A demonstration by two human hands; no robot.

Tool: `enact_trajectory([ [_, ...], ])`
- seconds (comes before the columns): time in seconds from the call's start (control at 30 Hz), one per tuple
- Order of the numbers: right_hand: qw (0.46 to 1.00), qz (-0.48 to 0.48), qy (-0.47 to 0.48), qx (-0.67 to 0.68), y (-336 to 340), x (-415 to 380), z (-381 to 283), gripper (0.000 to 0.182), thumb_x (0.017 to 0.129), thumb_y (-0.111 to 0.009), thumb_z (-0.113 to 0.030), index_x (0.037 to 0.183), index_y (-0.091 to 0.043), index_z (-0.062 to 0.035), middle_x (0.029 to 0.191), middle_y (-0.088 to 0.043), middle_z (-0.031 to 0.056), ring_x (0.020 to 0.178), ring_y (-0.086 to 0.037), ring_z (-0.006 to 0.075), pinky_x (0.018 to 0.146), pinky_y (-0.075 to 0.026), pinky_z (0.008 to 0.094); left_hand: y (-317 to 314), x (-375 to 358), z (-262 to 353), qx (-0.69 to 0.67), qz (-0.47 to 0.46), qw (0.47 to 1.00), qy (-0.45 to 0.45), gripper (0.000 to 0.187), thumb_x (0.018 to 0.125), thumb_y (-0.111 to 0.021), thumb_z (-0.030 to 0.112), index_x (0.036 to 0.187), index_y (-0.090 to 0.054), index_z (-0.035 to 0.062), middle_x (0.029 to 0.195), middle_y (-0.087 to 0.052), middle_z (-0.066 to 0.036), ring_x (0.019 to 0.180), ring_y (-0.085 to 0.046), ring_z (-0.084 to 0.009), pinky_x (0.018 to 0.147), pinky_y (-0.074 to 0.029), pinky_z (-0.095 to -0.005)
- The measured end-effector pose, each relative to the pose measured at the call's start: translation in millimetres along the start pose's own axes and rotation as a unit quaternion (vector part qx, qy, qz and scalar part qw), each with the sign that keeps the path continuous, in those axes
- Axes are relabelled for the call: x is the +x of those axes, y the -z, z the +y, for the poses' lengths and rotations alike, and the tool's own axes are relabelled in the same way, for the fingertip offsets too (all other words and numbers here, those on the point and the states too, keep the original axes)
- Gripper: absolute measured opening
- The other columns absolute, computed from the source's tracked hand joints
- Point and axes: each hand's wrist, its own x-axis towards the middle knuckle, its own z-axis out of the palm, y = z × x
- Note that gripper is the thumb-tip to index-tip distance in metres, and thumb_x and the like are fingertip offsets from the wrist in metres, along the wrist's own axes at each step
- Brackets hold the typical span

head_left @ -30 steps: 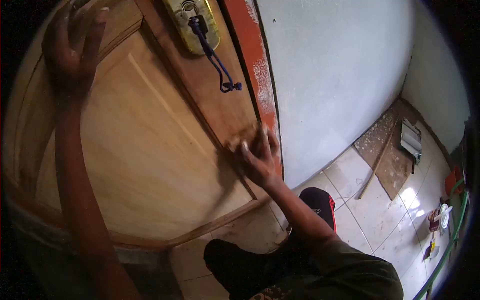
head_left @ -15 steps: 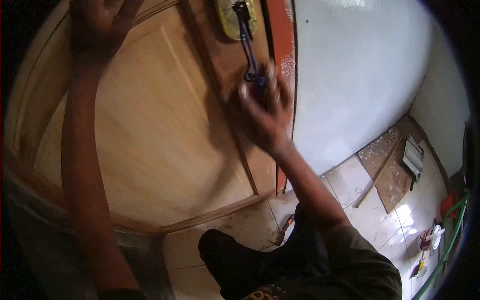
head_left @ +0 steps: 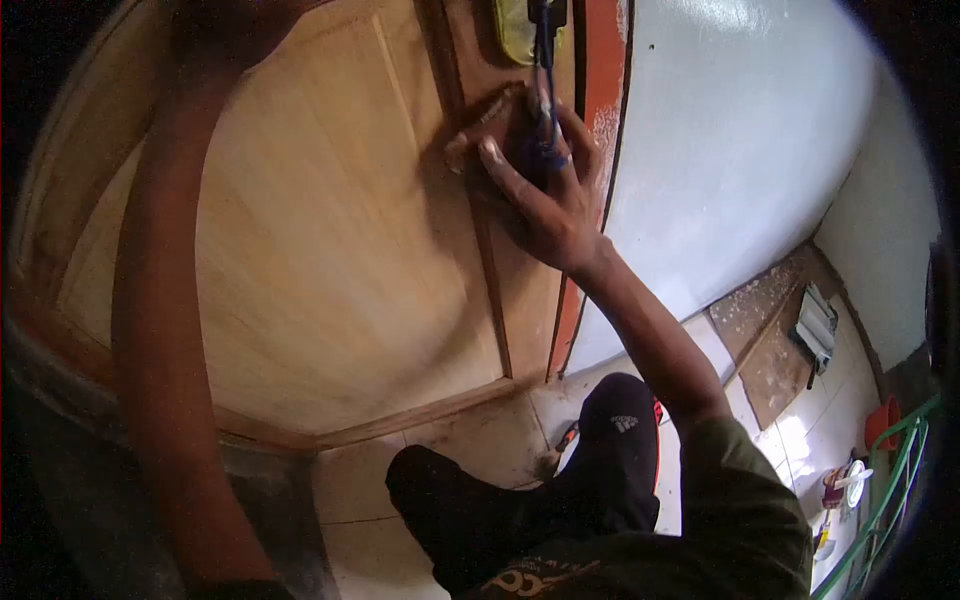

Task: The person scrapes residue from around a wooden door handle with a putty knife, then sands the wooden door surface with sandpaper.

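My right hand (head_left: 555, 205) is curled over a folded brown sheet that looks like sandpaper (head_left: 485, 125), held against the stile of the wooden door (head_left: 330, 230). A dark blue cord (head_left: 545, 110) hangs from the yellowish lock plate (head_left: 517, 35) and falls across my right fingers. Up at the top left, my left hand (head_left: 240, 30) is at the door's upper part; it is dark and its fingers are mostly cut off by the frame edge.
A red-orange door frame (head_left: 602, 90) borders a white wall (head_left: 730, 150). On the tiled floor, a brown board (head_left: 770, 370) lies beside a paint roller tray (head_left: 817, 325). A paint can (head_left: 835, 490), a red container (head_left: 882, 422) and green rails (head_left: 890, 490) are at the right. A brush (head_left: 548, 464) lies near my knee.
The view has shifted, so the door and lock sit further right. My right hand, blurred before, is sharper and has the brown sheet showing beyond its fingers. Less of my left hand shows.
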Motion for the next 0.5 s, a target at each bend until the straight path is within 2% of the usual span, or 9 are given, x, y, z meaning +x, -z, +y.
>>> enact_trajectory([
  [0.07,0.999,0.011,0.027,-0.046,-18.0,-47.6,-1.0,0.061,0.088,-0.076,-0.018,0.145,-0.060,-0.0327,0.166,-0.030,0.0229,0.144,-0.038,0.0424,0.109,-0.038,0.0564,-5.1,-1.3,-0.7,0.004,0.011,1.000,0.005,0.058,0.098,-0.067,0.037,0.139,-0.051,-0.0005,0.138,-0.053,-0.023,0.128,-0.052,-0.0386,0.108,-0.044,-0.0478],
  [0.1,0.997,-0.062,0.038,-0.014,-15.3,-94.7,-9.4,0.057,0.091,-0.072,-0.017,0.145,-0.060,-0.0327,0.165,-0.034,0.0190,0.141,-0.043,0.0399,0.109,-0.039,0.0547,-5.0,-2.2,0.8,0.005,0.016,1.000,0.008,0.058,0.098,-0.068,0.037,0.139,-0.051,-0.0003,0.138,-0.053,-0.023,0.129,-0.052,-0.0385,0.108,-0.044,-0.0479],
  [0.13,0.987,-0.121,0.049,0.099,-4.6,-126.5,-11.8,0.053,0.094,-0.068,-0.019,0.145,-0.060,-0.0329,0.165,-0.036,0.0133,0.139,-0.048,0.0366,0.111,-0.039,0.0533,-1.7,-2.1,2.1,0.030,0.005,1.000,-0.003,0.058,0.098,-0.068,0.037,0.139,-0.051,-0.0003,0.138,-0.053,-0.023,0.128,-0.053,-0.0386,0.108,-0.045,-0.0478],
  [0.17,0.977,-0.177,0.108,0.053,0.6,-155.6,-7.6,0.049,0.097,-0.064,-0.023,0.145,-0.060,-0.0329,0.165,-0.038,0.0090,0.137,-0.050,0.0334,0.111,-0.040,0.0514,1.7,-0.2,2.9,0.058,-0.005,0.998,-0.013,0.059,0.098,-0.068,0.036,0.140,-0.050,-0.0002,0.138,-0.053,-0.023,0.128,-0.053,-0.0388,0.108,-0.045,-0.0477],
  [0.23,0.957,-0.208,0.187,0.072,5.8,-132.9,11.7,0.047,0.098,-0.062,-0.028,0.144,-0.060,-0.0334,0.164,-0.039,0.0095,0.139,-0.048,0.0306,0.112,-0.040,0.0513,0.6,3.6,3.5,0.060,-0.005,0.998,-0.022,0.059,0.098,-0.068,0.036,0.141,-0.050,-0.0001,0.137,-0.053,-0.022,0.127,-0.054,-0.0382,0.108,-0.046,-0.0470],
  [0.3,0.977,-0.132,0.156,0.055,2.2,-80.3,20.6,0.049,0.095,-0.065,-0.030,0.144,-0.061,-0.0322,0.164,-0.039,0.0118,0.140,-0.045,0.0329,0.113,-0.038,0.0518,-2.2,-1.0,-0.6,0.014,0.009,1.000,-0.016,0.059,0.099,-0.068,0.037,0.141,-0.050,0.0001,0.136,-0.054,-0.022,0.127,-0.054,-0.0367,0.107,-0.046,-0.0460],
  [0.37,0.996,-0.019,0.077,-0.038,1.6,-16.9,16.4,0.054,0.089,-0.071,-0.028,0.142,-0.063,-0.0299,0.164,-0.037,0.0172,0.142,-0.042,0.0388,0.114,-0.035,0.0526,2.1,-1.8,6.5,0.013,-0.009,0.999,0.047,0.059,0.100,-0.067,0.038,0.143,-0.049,0.0009,0.134,-0.056,-0.019,0.127,-0.055,-0.0343,0.107,-0.047,-0.0452],
  [0.47,0.997,0.064,-0.038,-0.014,-10.9,-11.4,-2.4,0.057,0.083,-0.075,-0.024,0.139,-0.066,-0.0297,0.164,-0.034,0.0241,0.141,-0.040,0.0433,0.113,-0.035,0.0528,-2.0,-8.3,1.6,0.010,-0.011,0.997,0.076,0.058,0.102,-0.065,0.039,0.144,-0.049,0.0022,0.131,-0.058,-0.016,0.125,-0.057,-0.0304,0.107,-0.047,-0.0433],
  [0.5,0.993,0.068,-0.095,-0.020,-16.3,-38.7,-19.2,0.055,0.082,-0.078,-0.019,0.135,-0.069,-0.0306,0.162,-0.035,0.0278,0.141,-0.040,0.0449,0.113,-0.035,0.0530,-2.0,-10.1,-3.5,0.011,-0.004,0.997,0.076,0.057,0.102,-0.064,0.039,0.144,-0.050,0.0026,0.130,-0.059,-0.015,0.124,-0.058,-0.0290,0.106,-0.047,-0.0426],
])
